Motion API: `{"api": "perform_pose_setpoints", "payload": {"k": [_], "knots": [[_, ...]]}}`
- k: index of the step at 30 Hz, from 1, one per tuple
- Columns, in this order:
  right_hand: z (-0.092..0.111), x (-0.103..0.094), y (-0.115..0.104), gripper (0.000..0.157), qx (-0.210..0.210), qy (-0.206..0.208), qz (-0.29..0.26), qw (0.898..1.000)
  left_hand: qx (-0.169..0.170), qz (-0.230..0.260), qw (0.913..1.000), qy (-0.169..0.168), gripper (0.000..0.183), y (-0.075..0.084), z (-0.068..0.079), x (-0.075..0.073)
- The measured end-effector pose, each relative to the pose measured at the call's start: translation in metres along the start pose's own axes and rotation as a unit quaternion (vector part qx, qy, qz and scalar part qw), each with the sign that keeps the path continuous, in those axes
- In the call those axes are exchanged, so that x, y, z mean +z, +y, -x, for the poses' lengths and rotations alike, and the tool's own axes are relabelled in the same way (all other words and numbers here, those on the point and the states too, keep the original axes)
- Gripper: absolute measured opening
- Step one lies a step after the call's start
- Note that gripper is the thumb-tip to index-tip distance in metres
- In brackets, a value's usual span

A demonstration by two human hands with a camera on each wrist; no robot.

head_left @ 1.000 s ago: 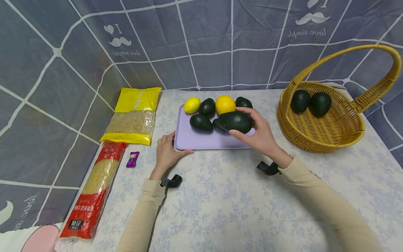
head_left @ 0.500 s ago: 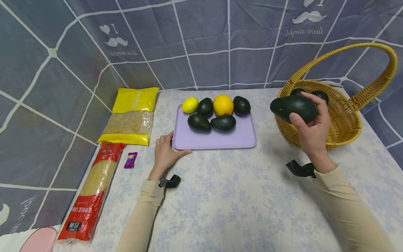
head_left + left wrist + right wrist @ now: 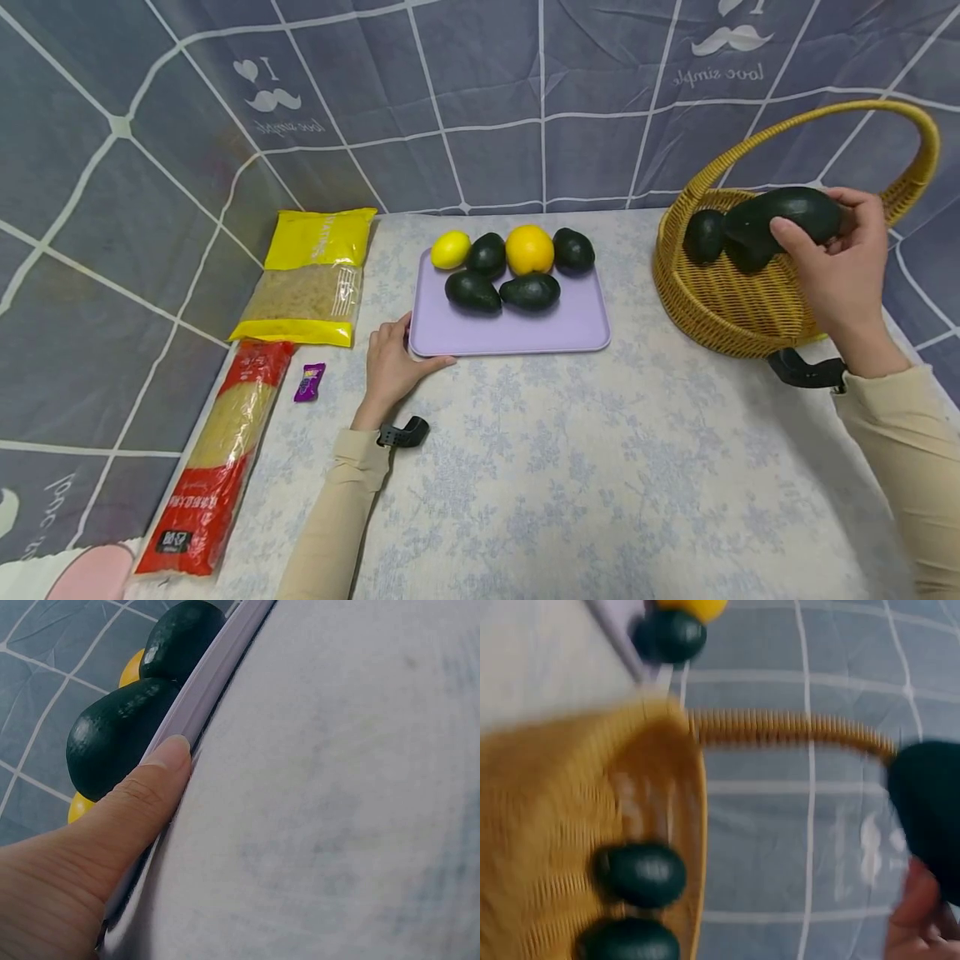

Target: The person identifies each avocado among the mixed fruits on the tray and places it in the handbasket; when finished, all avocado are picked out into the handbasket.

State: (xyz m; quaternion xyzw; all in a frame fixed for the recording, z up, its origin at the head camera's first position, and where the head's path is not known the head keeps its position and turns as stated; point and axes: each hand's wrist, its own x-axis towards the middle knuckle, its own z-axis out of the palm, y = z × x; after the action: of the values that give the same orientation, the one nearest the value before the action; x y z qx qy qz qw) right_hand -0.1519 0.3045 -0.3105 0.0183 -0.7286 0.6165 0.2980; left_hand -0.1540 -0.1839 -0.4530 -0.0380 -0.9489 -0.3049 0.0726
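Over the last second the right hand (image 3: pixel 847 271) is shifting from above the lilac tray (image 3: pixel 517 335), past the near-left side of the wicker basket (image 3: pixel 684 312), to a place over the basket's interior, and it is carrying a large avocado (image 3: pixel 791 215) along. The left hand (image 3: pixel 393 367) is staying at the tray's near-left corner throughout; in the left wrist view its thumb is resting straight along the near rim, and in the head view its other fingers are lying relaxed by the left side, gripping nothing that shows. Judgement: the carrying part of this tray-to-basket transfer is probably almost complete, while the release is still pending. The large avocado is sitting at the right hand's fingertips, pinched near its right end, with the thumb pressing on the near side and the fingers curling behind, partly out of sight; its narrow end is pointing left, away from the palm. From the head it is overlapping the right basket avocado (image 3: pixel 750 254) and reaching toward the left basket avocado (image 3: pixel 703 236), but the right wrist view, though blurred, is showing it apart from both, so it is hanging above and not touching them. On the tray, four avocados (image 3: pixel 530 292), a lemon (image 3: pixel 450 250) and an orange (image 3: pixel 529 249) are remaining where they were half a second ago.
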Motion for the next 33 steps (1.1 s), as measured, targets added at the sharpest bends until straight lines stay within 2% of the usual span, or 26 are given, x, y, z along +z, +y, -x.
{"api": "perform_pose_setpoints", "payload": {"k": [1,3,7,11,13,15,18,24,33], "knots": [[-0.005,-0.005,-0.001,0.045,0.020,-0.027,0.053,0.998,-0.001,-0.001,1.0000,0.000,0.105,0.000,0.000,0.000],[-0.015,-0.014,-0.002,0.043,0.058,-0.082,0.132,0.986,-0.002,-0.001,1.0000,0.000,0.105,0.000,0.000,-0.001],[-0.037,-0.023,0.002,0.044,0.141,-0.160,0.158,0.964,-0.003,-0.001,1.0000,-0.001,0.105,0.000,0.001,-0.002],[-0.055,-0.026,0.011,0.049,0.186,-0.227,0.199,0.935,-0.002,0.003,1.0000,0.000,0.105,0.000,0.001,-0.002],[-0.062,-0.026,0.015,0.057,0.192,-0.265,0.233,0.916,-0.002,0.002,1.0000,0.000,0.105,-0.001,0.002,-0.002],[-0.066,-0.024,0.021,0.065,0.192,-0.299,0.250,0.901,-0.002,0.001,1.0000,0.001,0.105,0.000,0.002,-0.002],[-0.070,-0.018,0.029,0.074,0.180,-0.325,0.275,0.887,-0.001,0.000,1.0000,0.000,0.105,0.000,0.003,-0.002],[-0.071,-0.006,0.046,0.081,0.172,-0.362,0.318,0.859,0.000,0.004,1.0000,-0.001,0.105,0.001,0.003,-0.002],[-0.072,0.008,0.069,0.081,0.170,-0.401,0.330,0.837,-0.002,-0.003,1.0000,-0.001,0.105,0.002,0.003,-0.002]]}}
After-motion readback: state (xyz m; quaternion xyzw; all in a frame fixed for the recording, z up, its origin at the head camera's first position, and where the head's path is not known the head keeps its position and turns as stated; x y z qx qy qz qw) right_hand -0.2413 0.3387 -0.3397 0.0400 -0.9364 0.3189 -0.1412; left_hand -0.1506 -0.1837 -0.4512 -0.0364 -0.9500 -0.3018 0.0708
